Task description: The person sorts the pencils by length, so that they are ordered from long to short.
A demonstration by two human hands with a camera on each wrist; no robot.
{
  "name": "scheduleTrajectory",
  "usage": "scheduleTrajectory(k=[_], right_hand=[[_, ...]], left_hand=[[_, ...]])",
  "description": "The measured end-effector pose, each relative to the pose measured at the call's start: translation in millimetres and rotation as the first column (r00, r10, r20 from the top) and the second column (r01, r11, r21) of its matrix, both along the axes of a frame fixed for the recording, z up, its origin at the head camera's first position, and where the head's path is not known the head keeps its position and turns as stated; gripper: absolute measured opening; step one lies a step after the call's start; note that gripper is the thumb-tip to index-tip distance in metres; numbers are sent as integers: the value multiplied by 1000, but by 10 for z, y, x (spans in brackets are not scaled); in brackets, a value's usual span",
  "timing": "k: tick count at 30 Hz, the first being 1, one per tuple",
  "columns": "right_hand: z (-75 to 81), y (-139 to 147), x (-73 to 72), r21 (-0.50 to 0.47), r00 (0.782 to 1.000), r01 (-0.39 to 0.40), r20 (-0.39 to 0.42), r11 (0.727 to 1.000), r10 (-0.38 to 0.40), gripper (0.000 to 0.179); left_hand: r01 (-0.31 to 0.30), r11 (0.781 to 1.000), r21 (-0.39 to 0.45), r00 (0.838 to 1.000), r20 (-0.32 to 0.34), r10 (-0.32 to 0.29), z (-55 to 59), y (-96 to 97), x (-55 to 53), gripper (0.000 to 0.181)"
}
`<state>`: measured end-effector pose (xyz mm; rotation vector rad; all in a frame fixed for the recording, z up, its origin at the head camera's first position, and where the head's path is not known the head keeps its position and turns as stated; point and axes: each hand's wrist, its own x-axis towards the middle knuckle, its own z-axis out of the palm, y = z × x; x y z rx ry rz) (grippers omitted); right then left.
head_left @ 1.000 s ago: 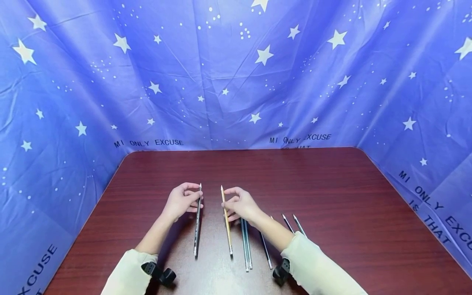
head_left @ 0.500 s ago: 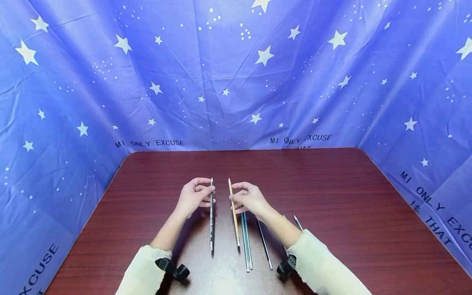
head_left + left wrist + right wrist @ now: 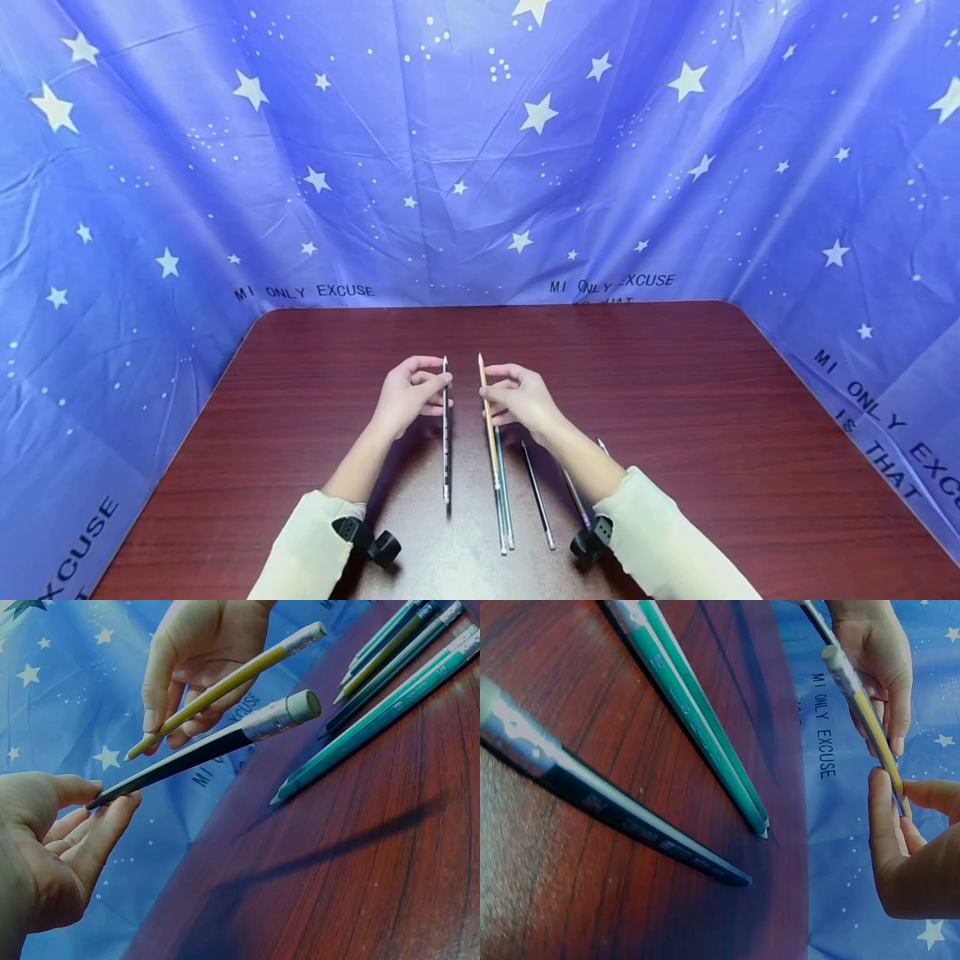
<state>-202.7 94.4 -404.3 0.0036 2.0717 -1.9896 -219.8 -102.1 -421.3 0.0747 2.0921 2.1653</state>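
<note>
My left hand [image 3: 405, 397] pinches a black-and-white pencil [image 3: 446, 446] near its sharpened tip, which points away from me. Thumb and fingers of my right hand [image 3: 531, 402] hold a yellow pencil [image 3: 489, 433] the same way, a short gap to the right. Both pencils hang above the table, eraser ends toward me; in the left wrist view, a shadow lies on the wood beneath. Two green pencils [image 3: 697, 724] lie side by side on the table, and in the head view the yellow pencil overlaps them. A dark pencil [image 3: 537, 496] rests to their right.
More pencils lie further right on the reddish-brown table [image 3: 300, 350], among them one pencil [image 3: 577, 500] partly hidden by my right forearm and a pencil tip [image 3: 603, 447] beyond it. A blue star-patterned cloth [image 3: 450, 167] hangs around the table's far and side edges.
Both hands have moved right and slightly away from me, carrying their pencils and narrowing the gap between them a little. The yellow pencil now overlaps the green ones. The pencils on the table stay put.
</note>
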Motion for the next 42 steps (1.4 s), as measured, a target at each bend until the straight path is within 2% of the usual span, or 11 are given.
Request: scheduleTrajectory(k=[7, 25, 26, 32, 33, 42], right_hand=[[0, 38, -30, 5, 999, 30, -12, 1000, -30, 42], [-2, 17, -8, 20, 1000, 20, 2, 1000, -20, 38], [-1, 17, -6, 21, 1000, 20, 3, 1000, -20, 38], [1, 36, -7, 22, 1000, 13, 4, 1000, -13, 40], [4, 40, -7, 22, 1000, 11, 5, 1000, -12, 40], [13, 76, -3, 19, 1000, 13, 6, 1000, -13, 39]], left_hand=[[0, 1000, 10, 1000, -13, 0, 31, 51, -2, 34], [-11, 1000, -9, 1000, -9, 11, 71, 93, -78, 35], [-8, 1000, -5, 1000, -26, 8, -21, 76, -143, 37], [-14, 1000, -4, 999, -38, 14, -6, 47, -212, 39], [-20, 1000, -14, 1000, -23, 19, 89, 53, -171, 38], [-72, 996, -47, 997, -30, 70, 149, -12, -366, 35]])
